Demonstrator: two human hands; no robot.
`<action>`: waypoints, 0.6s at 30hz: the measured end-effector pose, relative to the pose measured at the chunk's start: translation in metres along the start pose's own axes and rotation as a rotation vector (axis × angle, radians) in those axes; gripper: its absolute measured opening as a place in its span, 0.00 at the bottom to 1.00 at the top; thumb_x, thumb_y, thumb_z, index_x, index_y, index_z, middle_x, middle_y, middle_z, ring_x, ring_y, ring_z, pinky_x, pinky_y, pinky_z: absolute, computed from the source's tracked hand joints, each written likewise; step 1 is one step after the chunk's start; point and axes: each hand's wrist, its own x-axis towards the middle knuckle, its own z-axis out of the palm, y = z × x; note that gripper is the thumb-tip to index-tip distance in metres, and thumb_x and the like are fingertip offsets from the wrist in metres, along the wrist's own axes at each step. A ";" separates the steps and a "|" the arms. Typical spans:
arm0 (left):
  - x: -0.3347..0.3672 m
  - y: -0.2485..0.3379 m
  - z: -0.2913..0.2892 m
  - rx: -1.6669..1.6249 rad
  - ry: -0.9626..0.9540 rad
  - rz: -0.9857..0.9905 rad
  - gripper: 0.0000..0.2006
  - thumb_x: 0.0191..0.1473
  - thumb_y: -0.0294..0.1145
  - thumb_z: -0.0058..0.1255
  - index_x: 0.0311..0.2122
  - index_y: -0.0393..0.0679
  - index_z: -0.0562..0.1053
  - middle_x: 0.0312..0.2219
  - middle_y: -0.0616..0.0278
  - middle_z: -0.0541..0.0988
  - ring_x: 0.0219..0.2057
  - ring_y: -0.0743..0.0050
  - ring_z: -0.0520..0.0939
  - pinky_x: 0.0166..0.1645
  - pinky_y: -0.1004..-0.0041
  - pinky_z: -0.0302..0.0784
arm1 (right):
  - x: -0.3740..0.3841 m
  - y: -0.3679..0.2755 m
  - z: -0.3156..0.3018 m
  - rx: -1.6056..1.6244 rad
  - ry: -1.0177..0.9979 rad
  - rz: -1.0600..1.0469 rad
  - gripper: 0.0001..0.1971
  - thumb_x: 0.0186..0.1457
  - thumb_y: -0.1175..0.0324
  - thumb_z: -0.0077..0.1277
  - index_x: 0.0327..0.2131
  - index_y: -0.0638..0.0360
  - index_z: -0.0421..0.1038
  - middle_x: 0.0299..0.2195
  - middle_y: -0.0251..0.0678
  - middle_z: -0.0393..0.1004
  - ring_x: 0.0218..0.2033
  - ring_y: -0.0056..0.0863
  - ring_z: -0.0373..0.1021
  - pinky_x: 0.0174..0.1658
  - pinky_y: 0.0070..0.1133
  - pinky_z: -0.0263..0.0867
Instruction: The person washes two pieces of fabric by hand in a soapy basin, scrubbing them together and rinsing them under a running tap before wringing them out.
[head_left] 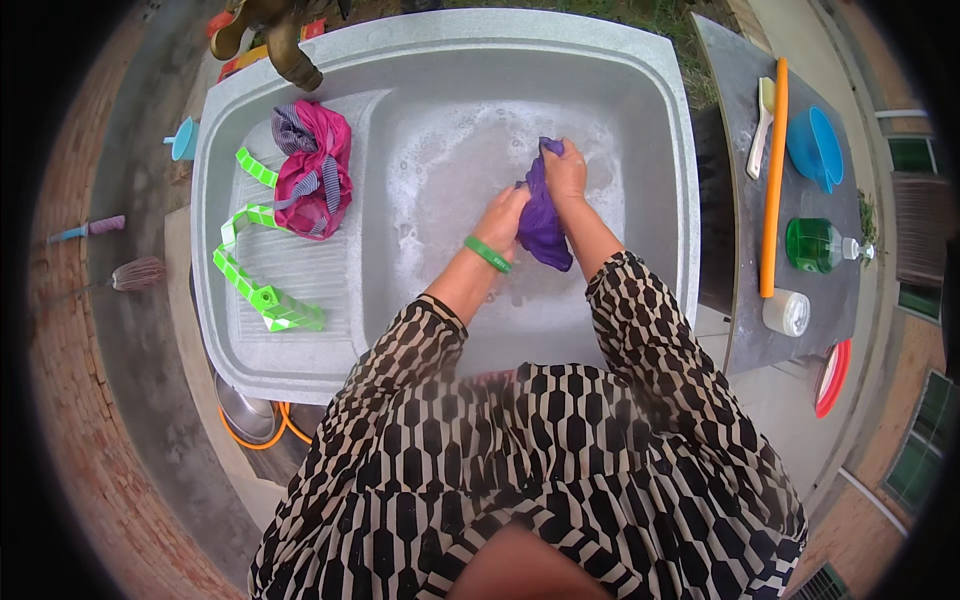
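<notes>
A crumpled purple cloth (543,222) hangs between my hands over the basin of a grey sink (640,310). My left hand (503,220), below a green wristband (487,254), is closed on the cloth's left side. Higher up and to the right, my right hand (565,172) grips its upper end. Sudsy, cloudy water (450,150) covers the basin floor under the cloth. On the ribbed drainboard (345,290) at the left lie a bunched pink cloth with striped grey parts (325,185) and a bent green-and-white segmented strip (235,265).
A brass tap (290,60) juts over the sink's far left corner. The dark side table (740,110) at right holds a brush (762,130), an orange rod (774,190), a blue bowl (812,145), a green liquid bottle (812,245) and a white jar (787,313).
</notes>
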 end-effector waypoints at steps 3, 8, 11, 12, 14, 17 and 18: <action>0.002 0.028 -0.085 0.472 -0.031 -0.215 0.21 0.53 0.41 0.41 0.52 0.50 0.60 0.49 0.63 0.64 0.52 0.69 0.60 0.47 0.48 0.63 | -0.001 0.026 -0.023 -0.265 -0.036 -0.042 0.26 0.42 0.53 0.51 0.45 0.50 0.63 0.38 0.46 0.69 0.42 0.43 0.65 0.43 0.31 0.62; 0.026 0.003 -0.071 -0.083 0.095 -0.477 0.27 0.51 0.58 0.37 0.48 0.46 0.63 0.44 0.56 0.68 0.46 0.58 0.68 0.43 0.52 0.68 | -0.089 0.015 0.049 0.222 -0.458 0.012 0.20 0.44 0.63 0.50 0.43 0.56 0.64 0.38 0.49 0.69 0.43 0.44 0.64 0.46 0.28 0.60; 0.036 0.019 -0.082 0.073 0.210 -0.200 0.20 0.52 0.49 0.41 0.38 0.40 0.69 0.34 0.57 0.74 0.33 0.66 0.74 0.37 0.67 0.71 | -0.119 -0.043 0.019 0.380 -0.511 -0.033 0.16 0.46 0.62 0.47 0.37 0.59 0.65 0.33 0.46 0.70 0.36 0.39 0.67 0.41 0.26 0.61; 0.043 0.014 -0.082 0.196 0.115 -0.081 0.18 0.51 0.46 0.41 0.37 0.40 0.69 0.32 0.57 0.74 0.31 0.68 0.74 0.36 0.69 0.71 | -0.105 -0.048 0.013 0.496 -0.543 0.030 0.15 0.46 0.61 0.47 0.35 0.60 0.65 0.32 0.47 0.70 0.34 0.39 0.67 0.39 0.27 0.61; 0.054 -0.010 -0.067 -0.072 0.047 -0.069 0.13 0.50 0.37 0.42 0.36 0.39 0.70 0.30 0.58 0.74 0.29 0.72 0.74 0.34 0.73 0.71 | -0.063 -0.042 0.014 0.543 -0.314 0.333 0.14 0.46 0.61 0.48 0.32 0.61 0.65 0.29 0.46 0.69 0.31 0.37 0.67 0.37 0.26 0.61; 0.045 -0.001 -0.029 -0.148 0.093 -0.085 0.13 0.49 0.35 0.44 0.35 0.35 0.69 0.28 0.60 0.73 0.29 0.74 0.74 0.33 0.74 0.71 | -0.079 -0.044 0.023 0.435 -0.113 0.029 0.13 0.46 0.60 0.48 0.28 0.62 0.66 0.26 0.44 0.70 0.27 0.33 0.67 0.34 0.25 0.62; 0.041 0.013 -0.040 -0.257 0.034 -0.145 0.13 0.48 0.34 0.44 0.35 0.34 0.68 0.28 0.61 0.73 0.29 0.74 0.74 0.33 0.74 0.71 | -0.092 -0.043 0.024 0.354 -0.076 -0.191 0.13 0.47 0.60 0.48 0.27 0.62 0.66 0.25 0.42 0.70 0.26 0.32 0.67 0.32 0.24 0.62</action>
